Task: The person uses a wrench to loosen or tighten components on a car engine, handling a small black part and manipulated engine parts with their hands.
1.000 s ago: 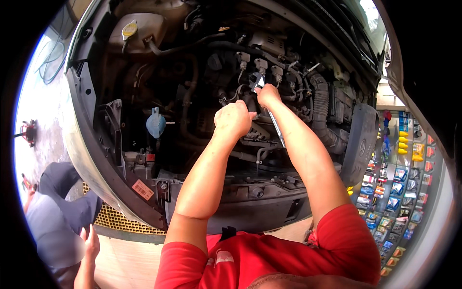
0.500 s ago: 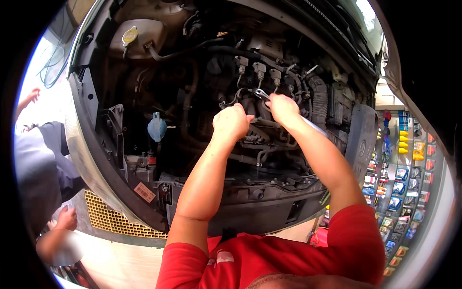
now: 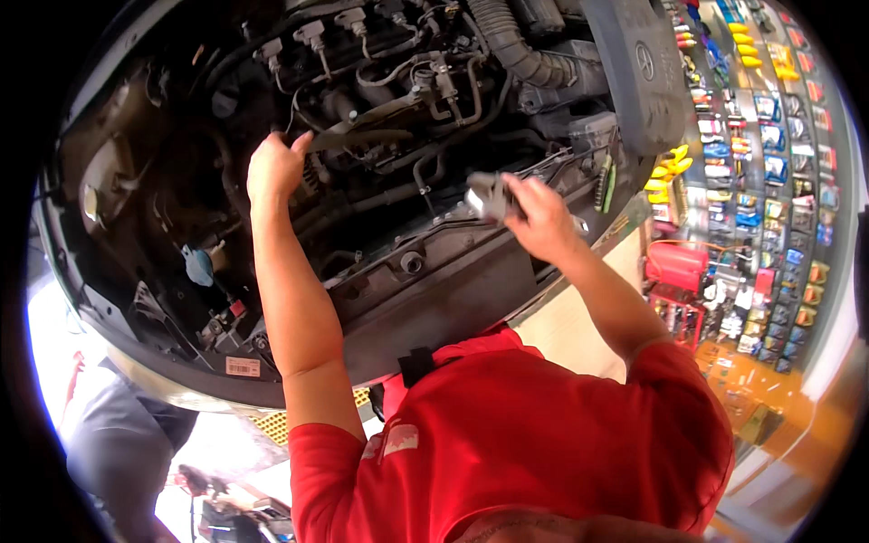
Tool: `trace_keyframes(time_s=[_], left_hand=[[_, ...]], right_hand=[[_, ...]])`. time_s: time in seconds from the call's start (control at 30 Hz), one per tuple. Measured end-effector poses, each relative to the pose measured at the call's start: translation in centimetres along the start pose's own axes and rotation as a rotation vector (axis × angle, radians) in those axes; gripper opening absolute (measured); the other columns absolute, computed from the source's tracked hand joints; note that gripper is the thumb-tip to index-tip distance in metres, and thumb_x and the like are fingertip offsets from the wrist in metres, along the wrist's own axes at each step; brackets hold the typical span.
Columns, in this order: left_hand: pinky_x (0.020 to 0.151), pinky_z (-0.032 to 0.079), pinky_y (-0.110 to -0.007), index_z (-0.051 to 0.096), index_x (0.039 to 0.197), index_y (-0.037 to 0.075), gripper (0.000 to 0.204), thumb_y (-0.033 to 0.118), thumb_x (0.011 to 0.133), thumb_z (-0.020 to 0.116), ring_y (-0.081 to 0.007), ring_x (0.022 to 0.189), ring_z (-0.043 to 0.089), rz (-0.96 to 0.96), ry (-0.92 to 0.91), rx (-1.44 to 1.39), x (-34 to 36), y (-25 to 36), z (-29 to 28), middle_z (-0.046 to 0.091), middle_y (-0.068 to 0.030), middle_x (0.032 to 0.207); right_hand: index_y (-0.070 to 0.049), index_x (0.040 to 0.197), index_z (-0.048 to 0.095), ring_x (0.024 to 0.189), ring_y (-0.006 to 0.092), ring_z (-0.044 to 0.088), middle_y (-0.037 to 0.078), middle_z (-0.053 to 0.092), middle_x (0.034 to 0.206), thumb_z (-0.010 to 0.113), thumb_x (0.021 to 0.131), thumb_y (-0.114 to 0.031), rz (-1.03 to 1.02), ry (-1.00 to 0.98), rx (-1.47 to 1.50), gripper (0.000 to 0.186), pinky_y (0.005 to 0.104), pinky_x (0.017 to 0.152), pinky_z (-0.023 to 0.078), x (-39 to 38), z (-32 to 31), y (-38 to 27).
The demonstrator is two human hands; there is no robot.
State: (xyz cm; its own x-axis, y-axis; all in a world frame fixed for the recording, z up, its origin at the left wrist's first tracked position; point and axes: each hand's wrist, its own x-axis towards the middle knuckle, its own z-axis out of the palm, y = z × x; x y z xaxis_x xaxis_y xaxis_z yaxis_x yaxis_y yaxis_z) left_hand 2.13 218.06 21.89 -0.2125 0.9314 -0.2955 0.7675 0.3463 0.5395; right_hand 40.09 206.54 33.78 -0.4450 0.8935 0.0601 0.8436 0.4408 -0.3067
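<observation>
I'm watching right hand clutching blurred metal tool over front panel; slackening grip risking drop. Left hand showing at engine; I can't tell its grip.

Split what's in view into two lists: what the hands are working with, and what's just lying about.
In use: silver metal tool, in the right hand; engine, with the left hand at or above it.

Seemingly just about: packaged goods at right; red container; yellow grating.
</observation>
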Motion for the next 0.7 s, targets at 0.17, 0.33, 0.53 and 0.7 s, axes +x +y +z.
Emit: trace_keyframes(time_s=[0.17,0.33,0.53,0.7], left_hand=[[0.095,0.051,-0.046,0.068,0.116,-0.003,0.054,0.045,0.090,0.068,-0.0408,0.108,0.066,0.006,0.211,-0.080,1.2,-2.6,1.9,0.070,-0.0267,0.111],[0.084,0.054,-0.039,0.072,0.100,-0.007,0.037,0.028,0.089,0.069,-0.0333,0.092,0.072,-0.069,0.357,-0.362,2.9,-2.1,1.6,0.074,-0.0226,0.095],[0.085,0.053,-0.039,0.073,0.099,-0.006,0.034,0.026,0.088,0.065,-0.0364,0.091,0.072,-0.088,0.306,-0.324,8.6,1.7,0.6,0.073,-0.0250,0.092],[0.091,0.054,-0.046,0.072,0.098,-0.008,0.043,0.033,0.086,0.065,-0.0422,0.103,0.068,-0.088,0.262,0.240,12.3,5.8,0.7,0.070,-0.0307,0.101]], right_hand=[[-0.001,0.125,0.062,0.081,0.0300,0.059,0.010,0.057,0.087,0.080,0.072,-0.022,-0.197,0.032,0.089,0.060,0.0407,0.074,0.048,-4.6,2.6,-0.7],[-0.008,0.119,0.066,0.078,0.0225,0.055,0.003,0.055,0.084,0.072,0.073,-0.026,-0.319,0.084,0.024,0.050,0.0363,0.070,0.044,-6.7,4.8,-1.9],[-0.015,0.119,0.065,0.090,0.0192,0.056,0.000,0.056,0.096,0.079,0.068,-0.040,-0.366,0.074,0.138,0.058,0.0417,0.086,0.039,-7.9,6.1,-1.0],[-0.013,0.116,0.066,0.099,0.0229,0.058,0.004,0.058,0.101,0.077,0.076,-0.049,-0.353,0.061,0.348,0.055,0.0438,0.094,0.039,-8.2,5.7,-0.1]])
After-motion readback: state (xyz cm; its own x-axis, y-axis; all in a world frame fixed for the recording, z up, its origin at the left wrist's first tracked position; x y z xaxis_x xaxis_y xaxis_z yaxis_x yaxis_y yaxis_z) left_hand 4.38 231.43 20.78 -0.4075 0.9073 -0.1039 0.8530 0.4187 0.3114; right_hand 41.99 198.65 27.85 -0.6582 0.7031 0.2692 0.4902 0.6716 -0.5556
